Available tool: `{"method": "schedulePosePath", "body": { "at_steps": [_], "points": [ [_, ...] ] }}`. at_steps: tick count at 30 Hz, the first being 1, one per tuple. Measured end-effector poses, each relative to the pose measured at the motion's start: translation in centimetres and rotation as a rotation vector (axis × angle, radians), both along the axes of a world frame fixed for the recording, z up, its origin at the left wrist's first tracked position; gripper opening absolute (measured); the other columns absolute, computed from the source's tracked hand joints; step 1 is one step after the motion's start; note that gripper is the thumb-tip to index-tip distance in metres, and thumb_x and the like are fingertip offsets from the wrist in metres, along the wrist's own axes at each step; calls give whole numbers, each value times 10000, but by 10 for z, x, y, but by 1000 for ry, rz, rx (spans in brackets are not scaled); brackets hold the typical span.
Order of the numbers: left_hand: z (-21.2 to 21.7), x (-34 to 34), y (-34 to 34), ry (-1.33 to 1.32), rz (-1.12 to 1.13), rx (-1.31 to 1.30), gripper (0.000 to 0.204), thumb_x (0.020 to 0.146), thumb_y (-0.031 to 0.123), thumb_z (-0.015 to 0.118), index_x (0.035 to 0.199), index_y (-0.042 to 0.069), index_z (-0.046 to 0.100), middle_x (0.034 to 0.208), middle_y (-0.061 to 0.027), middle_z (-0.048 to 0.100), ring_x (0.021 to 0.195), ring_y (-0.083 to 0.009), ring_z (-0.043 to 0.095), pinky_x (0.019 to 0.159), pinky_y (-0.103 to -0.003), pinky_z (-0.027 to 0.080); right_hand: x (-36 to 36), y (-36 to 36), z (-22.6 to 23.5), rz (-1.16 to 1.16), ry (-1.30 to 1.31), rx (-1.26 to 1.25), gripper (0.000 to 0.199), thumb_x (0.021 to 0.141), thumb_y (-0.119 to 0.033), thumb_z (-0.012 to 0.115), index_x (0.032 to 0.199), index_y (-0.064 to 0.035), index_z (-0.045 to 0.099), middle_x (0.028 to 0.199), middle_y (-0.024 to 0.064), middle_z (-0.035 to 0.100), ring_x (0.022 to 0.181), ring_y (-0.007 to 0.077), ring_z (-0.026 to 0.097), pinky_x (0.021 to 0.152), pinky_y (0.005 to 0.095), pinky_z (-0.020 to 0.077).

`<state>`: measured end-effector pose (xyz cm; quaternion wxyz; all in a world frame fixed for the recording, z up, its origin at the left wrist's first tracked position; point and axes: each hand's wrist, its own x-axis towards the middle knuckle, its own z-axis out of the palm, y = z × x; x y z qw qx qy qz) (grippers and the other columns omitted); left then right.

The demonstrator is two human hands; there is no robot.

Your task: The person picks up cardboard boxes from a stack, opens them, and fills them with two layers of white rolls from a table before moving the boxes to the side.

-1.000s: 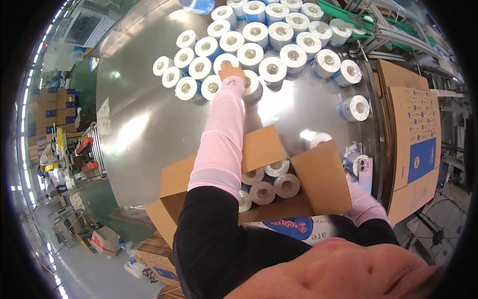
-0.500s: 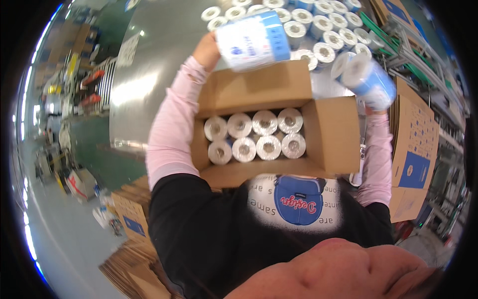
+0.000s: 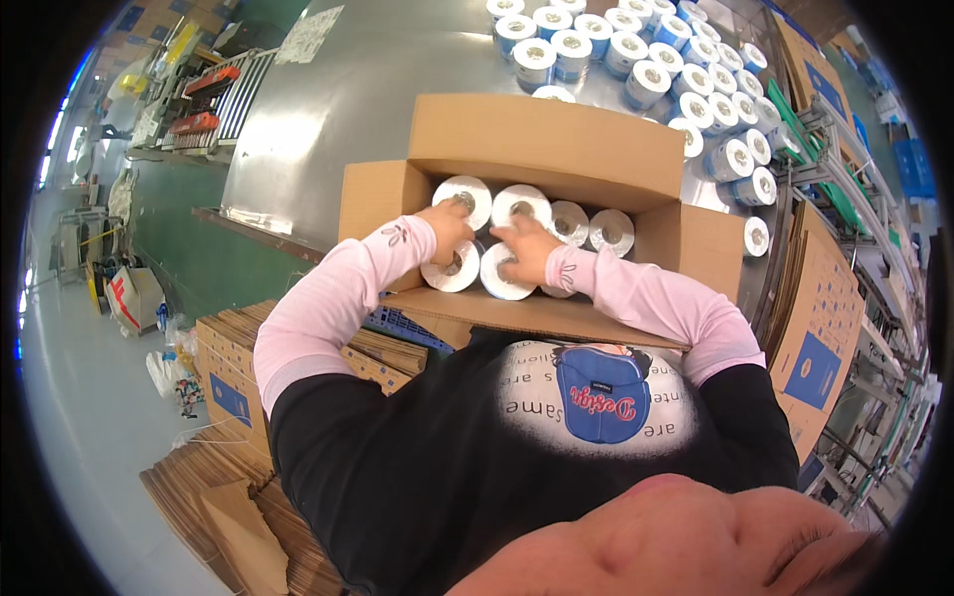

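Note:
Wrapped white-and-blue paper rolls stand on end in an open cardboard box (image 3: 556,134). On the left, a far roll (image 3: 463,199) and a near roll (image 3: 452,270) sit higher than those at right. My left hand (image 3: 452,226) grips this pair, with fingertips at their hollow cores. Beside it, my right hand (image 3: 525,248) is closed on a second pair, a far roll (image 3: 522,205) and a near roll (image 3: 507,273). Lower rolls (image 3: 611,230) show to the right of that hand; my right wrist partly covers the near row.
Many more rolls (image 3: 648,79) stand on the metal table (image 3: 368,109) beyond the box, some lying at its right. Flattened cartons (image 3: 820,338) lean at the right, with more stacked cartons (image 3: 234,372) at lower left. Green-edged conveyor rails (image 3: 805,129) run along the right.
Both hands have come down from above the table into the box, bringing rolls with them. Four rolls now stand higher at its left side. My view has shifted too.

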<state>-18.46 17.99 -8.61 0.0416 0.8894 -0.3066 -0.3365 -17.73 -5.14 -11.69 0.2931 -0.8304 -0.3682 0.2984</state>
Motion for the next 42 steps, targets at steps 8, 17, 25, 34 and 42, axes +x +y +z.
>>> {"method": "schedulePosePath", "body": {
  "at_steps": [8,17,25,34,42],
  "points": [
    [78,127,-38,688,668,-584,303,862,161,622,1141,42,632,1001,-52,692,899,-156,647,816,-284,509,65,-116,104,-277,-720,109,508,749,-160,700,1233,-87,563,1274,150,518,1242,332,448,1036,466,358],
    [-91,329,-100,-158,536,178,570,773,448,705,1202,83,622,1211,-181,615,1159,-318,571,986,-371,448,106,-176,52,-526,-355,262,387,794,-155,647,1168,-67,602,1163,138,602,1105,316,557,971,410,424],
    [-150,343,-93,101,494,246,531,743,436,722,1139,88,662,1254,-146,595,1169,-295,561,985,-362,446,269,-219,-107,-715,-177,-363,560,848,-408,611,1344,-171,507,1203,198,584,1128,352,547,943,430,421],
    [-133,346,-87,-338,616,349,454,710,340,729,1152,250,676,1459,-112,361,1374,-293,273,1065,-406,315,262,-212,-113,-573,-240,-749,394,763,-361,665,1095,-149,645,1157,185,568,1113,340,525,981,465,345],
    [-123,329,-104,-332,424,430,404,777,339,612,1155,214,679,1238,-134,571,1164,-307,521,959,-379,443,115,-233,-100,-685,-300,-723,412,733,-278,714,1098,-100,644,1130,179,571,1100,322,532,962,446,390]
  ]
}}
